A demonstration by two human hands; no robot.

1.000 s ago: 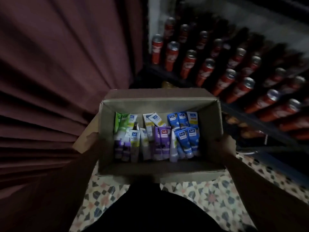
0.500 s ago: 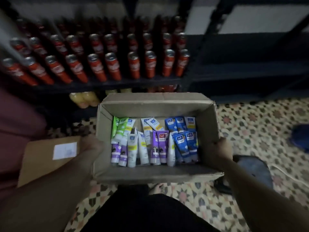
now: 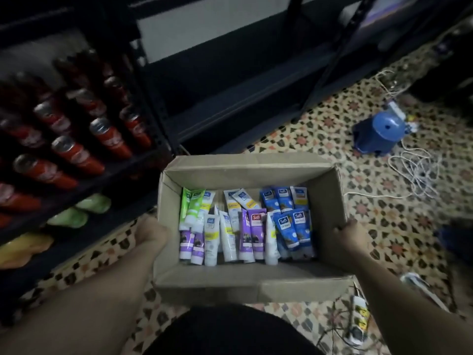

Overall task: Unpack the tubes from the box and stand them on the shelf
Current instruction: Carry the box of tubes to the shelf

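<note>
1. An open brown cardboard box point(image 3: 256, 285) is held up between both hands, above a floor of patterned star-motif tiles point(image 3: 384, 216); its flaps are folded out and its inside is in plain view.
2. The soft plastic tubes point(image 3: 256, 231) are all in the box, none on the shelf; they lie overlapping in two rough rows, caps toward the near wall; green ones point(image 3: 191, 207) are at the left, white ones with yellow bands point(image 3: 212, 237) and purple ones in the middle, blue ones point(image 3: 293, 228) at the right.
3. The left hand point(image 3: 151, 233) is against the outside of the box's left wall; its fingers are hidden behind the cardboard, so I cannot tell whether they are curled or straight.
4. The right hand point(image 3: 352, 239) grips the right wall; the fingertips point(image 3: 338, 228) hook over the rim, and the other fingers are out of sight below.
5. The dark metal shelf unit point(image 3: 230, 101) stands beyond the box; the bay straight ahead shows bare boards.
6. In the bay to the left stand rows of red cans with silver tops point(image 3: 110, 138), blurred; below them lie pale green bottles point(image 3: 94, 203) and a yellow bottle point(image 3: 25, 248).
7. On the floor to the right sits a blue rounded plastic object point(image 3: 381, 131), with a tangle of white cables point(image 3: 414, 170) just beside it.
8. The person's dark clothing point(image 3: 230, 331) fills the bottom edge, below the box.
</note>
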